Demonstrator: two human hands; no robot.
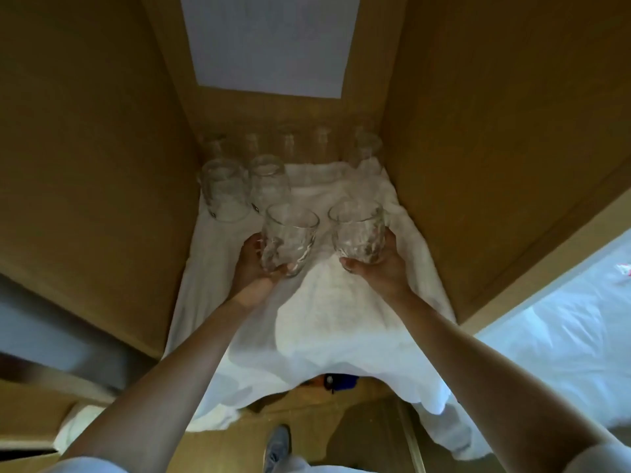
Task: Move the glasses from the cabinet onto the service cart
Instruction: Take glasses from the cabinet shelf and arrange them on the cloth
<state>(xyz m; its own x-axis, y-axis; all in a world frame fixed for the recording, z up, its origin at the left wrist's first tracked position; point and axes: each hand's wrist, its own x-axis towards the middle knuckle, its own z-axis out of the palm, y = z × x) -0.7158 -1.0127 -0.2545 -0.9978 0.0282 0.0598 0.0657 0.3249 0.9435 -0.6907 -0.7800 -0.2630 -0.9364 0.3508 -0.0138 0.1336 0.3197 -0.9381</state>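
Inside a wooden cabinet, a white cloth covers the shelf. My left hand grips a clear dimpled glass from below, rim up, above the cloth. My right hand holds a second clear glass the same way, just to the right. Two more glasses stand on the cloth at the left behind them. Another glass stands at the back right, and several faint ones line the back wall.
The cabinet's side walls close in left and right, with a pale panel at the back. The cloth hangs over the shelf's front edge. A light surface lies to the right below. My shoe is on the floor.
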